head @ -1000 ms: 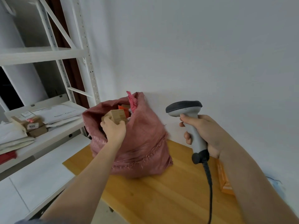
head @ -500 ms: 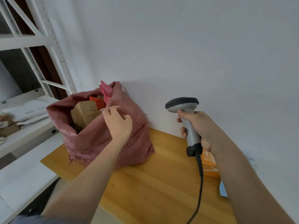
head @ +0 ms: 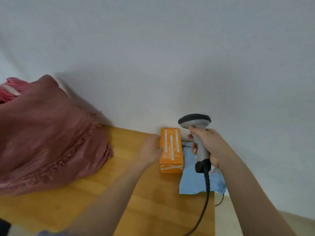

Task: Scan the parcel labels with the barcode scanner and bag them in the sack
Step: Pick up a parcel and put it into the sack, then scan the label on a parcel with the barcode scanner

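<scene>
I am gripping the grey handheld barcode scanner (head: pixel 196 133) in my right hand (head: pixel 208 147). My blurred left hand (head: pixel 150 150) is touching the unscanned orange rectangular box (head: pixel 171 149); I cannot tell its grasp. The red woven sack (head: pixel 51 133) is bulging far left on the wooden surface (head: pixel 119 193).

Wooden table (head: pixel 105 198) set against a white wall.
A pink sack (head: pixel 51 137) sits at left; an orange box (head: pixel 171 149) and a blue bag (head: pixel 192 181) lie at right.
</scene>
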A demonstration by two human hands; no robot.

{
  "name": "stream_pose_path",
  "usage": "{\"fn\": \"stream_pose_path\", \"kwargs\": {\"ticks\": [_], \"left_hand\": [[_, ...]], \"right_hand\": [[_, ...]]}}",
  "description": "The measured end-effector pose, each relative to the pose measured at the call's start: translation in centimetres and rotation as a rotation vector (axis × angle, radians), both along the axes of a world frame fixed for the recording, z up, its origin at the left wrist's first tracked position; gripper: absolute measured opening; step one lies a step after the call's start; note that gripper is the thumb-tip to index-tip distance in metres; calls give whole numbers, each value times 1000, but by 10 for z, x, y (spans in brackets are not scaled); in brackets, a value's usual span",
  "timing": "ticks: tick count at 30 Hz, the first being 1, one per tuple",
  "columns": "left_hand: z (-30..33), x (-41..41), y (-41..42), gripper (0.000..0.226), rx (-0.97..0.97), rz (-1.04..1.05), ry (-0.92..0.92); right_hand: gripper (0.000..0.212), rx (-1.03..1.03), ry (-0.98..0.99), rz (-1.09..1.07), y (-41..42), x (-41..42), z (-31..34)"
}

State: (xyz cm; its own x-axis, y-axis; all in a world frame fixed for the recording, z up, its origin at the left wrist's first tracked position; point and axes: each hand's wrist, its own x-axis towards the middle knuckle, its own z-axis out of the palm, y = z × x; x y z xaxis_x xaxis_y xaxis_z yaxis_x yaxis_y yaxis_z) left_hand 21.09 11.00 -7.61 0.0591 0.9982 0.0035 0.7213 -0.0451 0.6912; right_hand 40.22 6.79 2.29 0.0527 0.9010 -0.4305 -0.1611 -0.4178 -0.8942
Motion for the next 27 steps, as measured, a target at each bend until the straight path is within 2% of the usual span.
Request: {"fn": "stream_pose_path", "kwargs": {"ticks": [6,13,17,22,27], "left_hand": [[-74,62,8,63,-241,-222,371],[-117,73,12,67,-472,-242,548],[-121,65,3,68,-460,-228,589],[-115,46,-12,63,-485,-200,573],[-116,25,-35,63,-458,-128,617]], "right_hand": [[24,-172,27,-64,20,52,-67],[32,-254,12,-25,29,62,-113],[32,-282,18,-8,32,54,-120],[19,-283,42,37,33,34,-118],[21,-287,70,90,30,14,-112]]}}
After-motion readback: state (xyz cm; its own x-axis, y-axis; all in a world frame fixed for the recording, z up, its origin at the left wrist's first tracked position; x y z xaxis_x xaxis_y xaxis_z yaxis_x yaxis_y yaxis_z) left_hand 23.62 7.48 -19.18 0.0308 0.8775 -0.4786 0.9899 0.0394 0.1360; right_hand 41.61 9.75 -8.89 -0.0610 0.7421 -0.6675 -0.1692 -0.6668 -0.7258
